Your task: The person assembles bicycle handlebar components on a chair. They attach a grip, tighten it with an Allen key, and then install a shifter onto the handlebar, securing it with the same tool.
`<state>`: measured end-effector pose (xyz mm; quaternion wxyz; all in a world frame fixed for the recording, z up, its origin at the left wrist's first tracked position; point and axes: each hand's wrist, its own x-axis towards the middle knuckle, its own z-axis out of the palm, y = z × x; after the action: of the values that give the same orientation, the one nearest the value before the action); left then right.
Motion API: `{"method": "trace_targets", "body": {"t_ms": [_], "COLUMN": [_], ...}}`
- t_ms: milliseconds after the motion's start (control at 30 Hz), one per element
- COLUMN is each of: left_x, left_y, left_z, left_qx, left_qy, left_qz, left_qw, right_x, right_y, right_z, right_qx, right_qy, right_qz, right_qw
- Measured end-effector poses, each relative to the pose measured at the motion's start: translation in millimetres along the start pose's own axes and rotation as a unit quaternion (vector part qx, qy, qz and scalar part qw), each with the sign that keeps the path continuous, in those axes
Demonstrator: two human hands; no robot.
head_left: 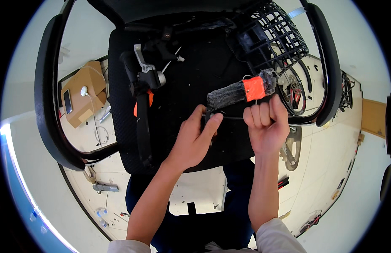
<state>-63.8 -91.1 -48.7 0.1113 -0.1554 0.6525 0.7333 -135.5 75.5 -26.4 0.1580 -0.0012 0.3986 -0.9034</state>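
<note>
My left hand (191, 141) is closed, thumb and fingers pinching a small dark part (208, 114) over the black chair seat (195, 76). To its right, my right hand (267, 122) is curled into a fist, and what it grips is hidden. A thin dark rod (234, 118) runs between the two hands. Just beyond them lies a dark block wrapped in clear plastic (225, 96), with a bright orange band (254, 88) near its right end. On the seat's left side rests a silver bicycle brake lever (144, 59) with black fittings and a dark strap.
A black plastic basket (284, 29) sits at the seat's back right. Armrests (50, 92) (328, 67) flank the seat. On the floor are a cardboard box (88, 99) with a phone (67, 101), a grey metal tool (105, 187), wheel parts (294, 90) and scattered scraps.
</note>
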Motion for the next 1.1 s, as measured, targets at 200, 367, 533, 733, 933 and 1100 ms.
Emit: {"method": "trace_targets", "body": {"t_ms": [200, 367, 533, 733, 933, 1100], "left_x": [2, 5, 3, 1, 0, 0], "left_y": [8, 2, 3, 3, 11, 8], "left_z": [-15, -5, -13, -19, -22, -20], "left_qx": [0.077, 0.018, -0.015, -0.072, -0.062, 0.029], "left_qy": [0.086, 0.098, 0.042, -0.015, -0.028, 0.022], "left_qz": [0.090, 0.111, 0.105, 0.061, 0.032, 0.126], "left_qw": [0.989, 0.989, 0.994, 0.995, 0.997, 0.991], "right_x": [-1, -12, -8, -4, -5, -6], "right_y": [8, 43, 43, 38, 29, 26], "right_z": [10, 24, 33, 22, 23, 22], "right_qx": [-0.097, -0.050, -0.164, -0.207, -0.288, -0.211], "right_qy": [0.102, 0.060, 0.092, -0.019, 0.016, 0.037], "right_qz": [0.069, 0.116, 0.080, 0.003, 0.033, 0.120], "right_qw": [0.988, 0.990, 0.979, 0.978, 0.957, 0.969]}}
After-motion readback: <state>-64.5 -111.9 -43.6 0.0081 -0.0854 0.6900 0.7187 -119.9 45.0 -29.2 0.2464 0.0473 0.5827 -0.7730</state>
